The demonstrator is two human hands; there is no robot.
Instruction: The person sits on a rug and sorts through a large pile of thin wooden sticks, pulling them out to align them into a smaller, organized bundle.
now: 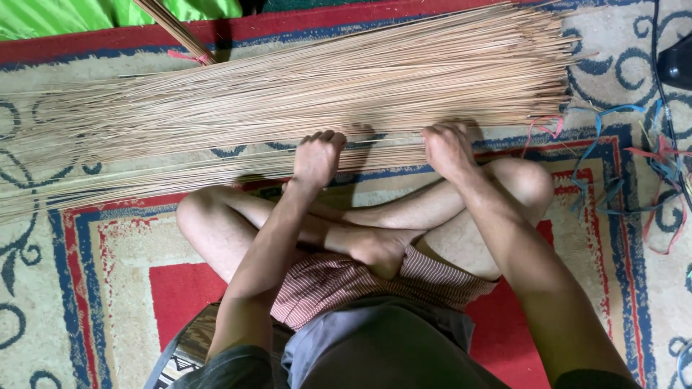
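A long pile of thin tan sticks (303,94) lies across the patterned carpet (108,259) in front of my crossed legs. A smaller bundle of sticks (180,173) lies nearest me, along the pile's front edge. My left hand (317,157) is curled over this front bundle near its middle. My right hand (447,150) is closed over the same bundle a little to the right, close to the cut ends. Both hands press down on the sticks with fingers folded.
Loose blue and red plastic strips (620,173) lie tangled on the carpet at the right. A second tied bundle of sticks (176,32) pokes in at the top left. A green cloth (86,14) lies at the far edge. A black object (677,63) sits at the right edge.
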